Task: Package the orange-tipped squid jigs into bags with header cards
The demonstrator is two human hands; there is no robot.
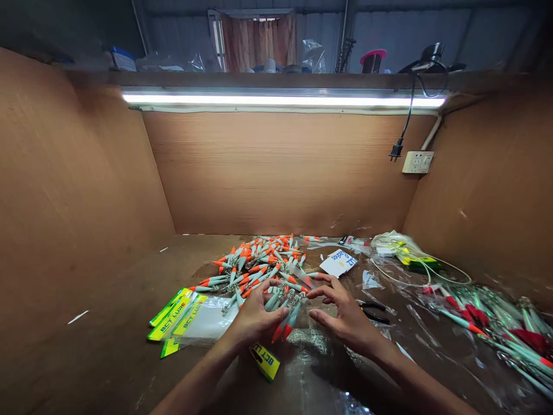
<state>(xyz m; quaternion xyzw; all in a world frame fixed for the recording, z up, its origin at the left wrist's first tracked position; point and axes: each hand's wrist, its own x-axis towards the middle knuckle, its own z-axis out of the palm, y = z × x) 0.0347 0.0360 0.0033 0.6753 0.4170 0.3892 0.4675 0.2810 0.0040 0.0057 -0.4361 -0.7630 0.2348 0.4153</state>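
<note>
A heap of orange-tipped, pale green fishing lures (pixel 263 265) lies in the middle of the brown table. My left hand (pixel 254 316) rests at the near edge of the heap, fingers curled over a few lures (pixel 285 325) whose orange tips point toward me. My right hand (pixel 343 314) hovers just to the right, fingers spread and bent, touching the same small bunch and a clear plastic bag (pixel 317 346). A yellow "BCT LURE" label (pixel 265 361) peeks out under my left wrist.
A stack of clear bags with yellow-green header cards (pixel 181 317) lies left of my hands. Black pliers (pixel 374 312) and a white card (pixel 339 262) sit to the right, with packaged lures (pixel 496 323) and white cord (pixel 415 271) farther right. Wooden walls enclose the table.
</note>
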